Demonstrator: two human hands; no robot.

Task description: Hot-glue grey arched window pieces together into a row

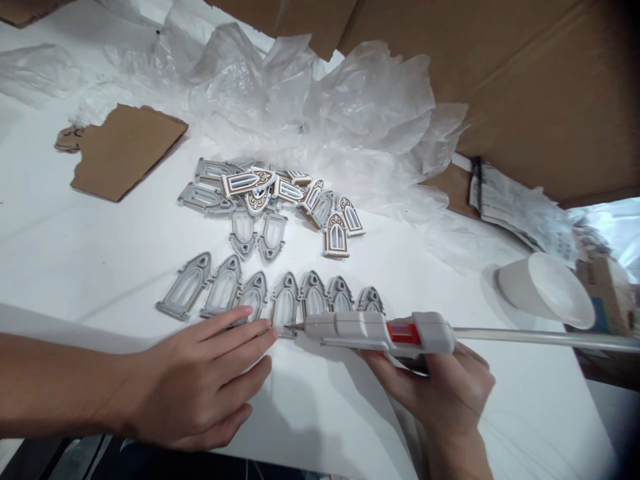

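Observation:
Several grey arched window pieces lie in a row, back side up, with a piece (285,297) near the middle under the tip of a glue gun. My right hand (440,390) is wrapped round the handle of the white and red glue gun (350,330), and a glue stick (540,339) sticks out of its rear. My left hand (205,377) lies flat with its fingers stretched out, fingertips at the lower edge of the row, partly covering one piece (255,293). Behind the row is a loose pile of white and gold window pieces (249,181), some turned grey side up.
Crumpled clear plastic bags (370,107) spread across the back of the white table (100,267). A torn cardboard piece (127,150) lies at the back left. A white bowl (545,290) stands at the right, near folded newspaper (520,217) and a cardboard wall (540,100).

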